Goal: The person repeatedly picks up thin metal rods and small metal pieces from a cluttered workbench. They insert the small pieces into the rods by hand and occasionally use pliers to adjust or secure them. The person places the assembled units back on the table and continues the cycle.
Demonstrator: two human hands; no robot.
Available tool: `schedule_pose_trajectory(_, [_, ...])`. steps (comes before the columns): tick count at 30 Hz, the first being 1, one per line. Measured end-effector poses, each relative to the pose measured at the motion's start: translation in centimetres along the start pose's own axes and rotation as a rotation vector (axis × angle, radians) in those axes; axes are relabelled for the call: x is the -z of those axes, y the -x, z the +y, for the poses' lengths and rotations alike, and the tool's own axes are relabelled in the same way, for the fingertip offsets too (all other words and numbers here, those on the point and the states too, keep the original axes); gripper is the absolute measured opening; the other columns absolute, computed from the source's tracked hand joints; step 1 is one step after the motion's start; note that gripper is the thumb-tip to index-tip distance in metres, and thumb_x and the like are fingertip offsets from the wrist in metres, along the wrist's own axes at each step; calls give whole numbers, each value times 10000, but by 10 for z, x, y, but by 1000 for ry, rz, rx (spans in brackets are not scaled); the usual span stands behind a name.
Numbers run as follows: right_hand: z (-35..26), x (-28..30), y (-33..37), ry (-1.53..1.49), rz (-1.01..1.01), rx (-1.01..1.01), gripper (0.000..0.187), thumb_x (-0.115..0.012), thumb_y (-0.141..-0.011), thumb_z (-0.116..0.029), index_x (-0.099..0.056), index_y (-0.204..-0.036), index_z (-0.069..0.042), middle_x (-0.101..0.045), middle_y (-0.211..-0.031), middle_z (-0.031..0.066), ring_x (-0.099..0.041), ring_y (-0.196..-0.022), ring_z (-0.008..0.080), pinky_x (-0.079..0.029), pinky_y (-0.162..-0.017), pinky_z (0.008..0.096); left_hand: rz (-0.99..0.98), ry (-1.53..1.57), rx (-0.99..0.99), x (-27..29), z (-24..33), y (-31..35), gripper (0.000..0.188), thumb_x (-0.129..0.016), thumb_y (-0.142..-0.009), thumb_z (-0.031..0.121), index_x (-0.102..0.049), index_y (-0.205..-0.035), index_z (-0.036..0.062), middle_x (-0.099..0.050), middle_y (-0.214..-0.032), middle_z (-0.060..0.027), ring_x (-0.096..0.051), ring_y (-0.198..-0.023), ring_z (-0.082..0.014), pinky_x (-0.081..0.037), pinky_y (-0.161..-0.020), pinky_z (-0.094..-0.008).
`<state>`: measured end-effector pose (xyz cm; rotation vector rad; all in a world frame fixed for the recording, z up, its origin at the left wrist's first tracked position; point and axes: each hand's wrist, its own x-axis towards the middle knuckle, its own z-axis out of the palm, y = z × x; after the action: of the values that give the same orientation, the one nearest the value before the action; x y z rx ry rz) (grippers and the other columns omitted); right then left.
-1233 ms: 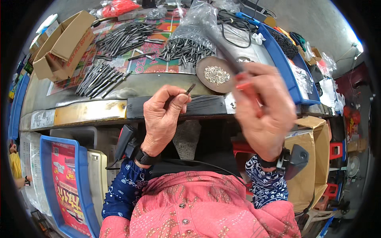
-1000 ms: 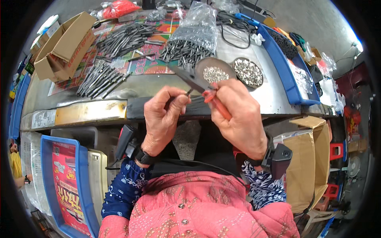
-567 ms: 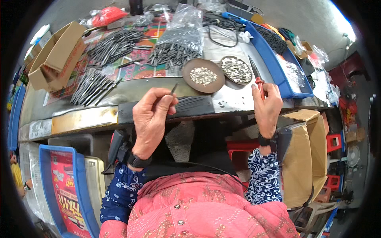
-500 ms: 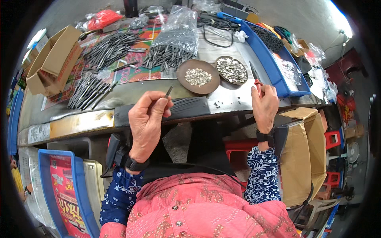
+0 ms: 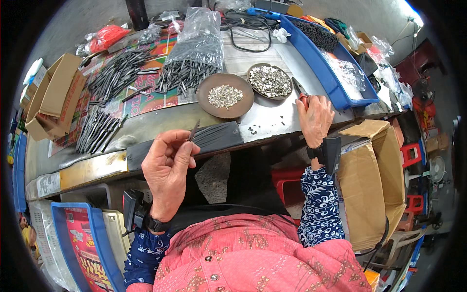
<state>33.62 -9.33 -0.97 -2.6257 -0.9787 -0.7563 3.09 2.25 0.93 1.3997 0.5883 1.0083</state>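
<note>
My left hand (image 5: 168, 168) is raised in front of the table edge, thumb and fingers pinching a thin dark stick (image 5: 194, 130) whose tip points up. My right hand (image 5: 315, 118) is at the table's front right, its fingers closed round the red handle of pliers (image 5: 300, 92) with dark pointed jaws aimed away from me. Between the hands, farther back, a brown round dish (image 5: 209, 104) holds small silvery pieces (image 5: 225, 96). Next to it, a smaller dark dish (image 5: 251, 87) is full of round silvery bits (image 5: 270, 81). Dark crumbs (image 5: 253, 130) lie on the metal surface.
Dark sticks lie in a loose heap (image 5: 114, 73), a front bundle (image 5: 99, 130) and a clear plastic bag (image 5: 194, 46). A cardboard box (image 5: 56, 100) stands at left. A long blue tray (image 5: 335, 82) borders the right. Below the table are a blue crate (image 5: 97, 238) and an open carton (image 5: 362, 190).
The view has shifted, so the table things sit farther left. My left hand still pinches the stick. My right hand has turned the pliers lower, its palm now facing down.
</note>
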Motion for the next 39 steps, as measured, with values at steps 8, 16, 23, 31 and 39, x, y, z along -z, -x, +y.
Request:
schedule_pose_trajectory(8, [-32,12,8,-390,167,336,197,-718,-777,-118,-673,-957,-48,-609,-1071,140,-541,-1040,323,-425,-870,443,-48,11,8,-4,0,3,155,-617,-903,-42,-636,-1057,-47,-664,-852,-91,-563,-642,-76,-453,-574,-192])
schedule_pose_trajectory(16, [-51,10,2,-467,133,429,225,-702,-759,-58,-695,-984,-64,-603,-1016,141,-536,-979,345,-430,-854,438,-62,-18,-27,-2,-8,5,136,-629,-918,22,-640,-1052,-5,-662,-827,-86,-533,-602,-59,-376,-505,-162])
schedule_pose_trajectory(23, [-53,1,-2,-404,220,494,69,-704,-732,-36,-699,-800,-43,-623,-925,103,-564,-929,291,-475,-768,387,-51,106,82,-2,-3,7,130,-622,-914,-1,-642,-1041,-16,-659,-823,-84,-538,-612,-63,-403,-531,-176])
schedule_pose_trajectory(31, [-50,7,-8,-560,120,465,67,-692,-750,-41,-674,-814,-44,-619,-864,81,-559,-862,296,-458,-773,403,-51,310,224,0,2,12,121,-624,-920,21,-634,-1040,10,-673,-838,-83,-554,-611,-58,-398,-506,-165])
schedule_pose_trajectory(39, [-91,54,41,-1126,-118,373,90,-657,-798,21,-653,-885,-2,-625,-823,96,-606,-748,204,-483,-688,297,-64,420,245,-4,4,16,128,-637,-918,46,-639,-1040,9,-673,-821,-79,-538,-597,-53,-372,-488,-163])
